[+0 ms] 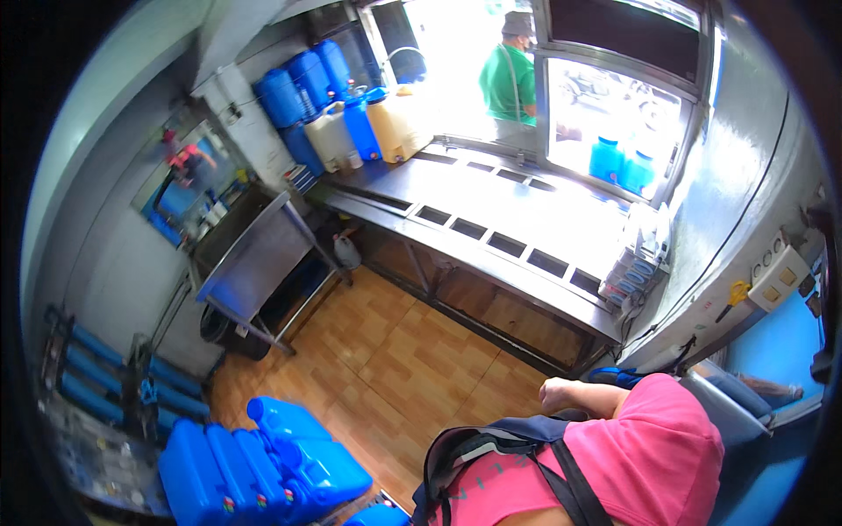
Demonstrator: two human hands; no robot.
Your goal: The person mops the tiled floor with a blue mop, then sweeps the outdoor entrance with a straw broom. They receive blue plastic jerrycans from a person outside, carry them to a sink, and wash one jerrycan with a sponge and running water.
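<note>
My right hand [553,395] is curled into a fist in front of my pink shirt [645,447], above the wood-patterned floor. Nothing shows in its fingers, and it touches nothing that I can make out. Close below it is a dark bag [491,436] with a black strap, worn across my body. My left hand is out of the picture. To the lower left, several blue water jugs [197,469] stand side by side, and another blue jug [294,421] lies across beside them.
A long steel counter [526,223] with rectangular cutouts runs below the windows. Blue and whitish jugs [390,123] crowd its far left end. A steel sink [254,254] stands on legs at left. Outside is a person in green [507,83]. Yellow-handled scissors [735,296] hang at right.
</note>
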